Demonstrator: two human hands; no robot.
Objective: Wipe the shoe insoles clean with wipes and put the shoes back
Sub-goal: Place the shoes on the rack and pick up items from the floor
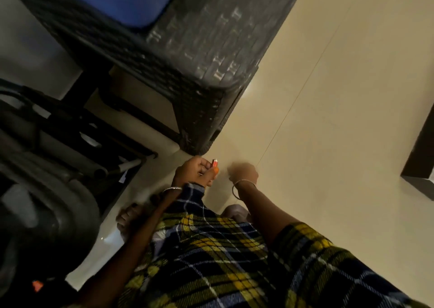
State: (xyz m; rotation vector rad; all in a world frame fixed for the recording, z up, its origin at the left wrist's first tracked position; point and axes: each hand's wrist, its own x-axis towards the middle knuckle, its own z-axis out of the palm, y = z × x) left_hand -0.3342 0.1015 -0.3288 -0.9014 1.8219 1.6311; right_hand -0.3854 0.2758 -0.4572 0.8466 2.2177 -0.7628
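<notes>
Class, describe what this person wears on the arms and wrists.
The left hand and right hand are bare of gloves. A thin silver bangle rings each wrist; the right wrist adds a thin dark loop. Right short sleeve: yellow, navy, white check.

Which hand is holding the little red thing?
The left hand, nearest the dark woven cabinet, holds the little red thing. The right hand is blurred and apart from it.

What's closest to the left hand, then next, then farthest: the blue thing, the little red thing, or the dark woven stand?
1. The small red thing: the left hand holds it in its fingers.
2. The dark woven stand: its lower corner sits just above the hand in the head view.
3. The blue thing: far up at the top of the view, over the stand.
</notes>
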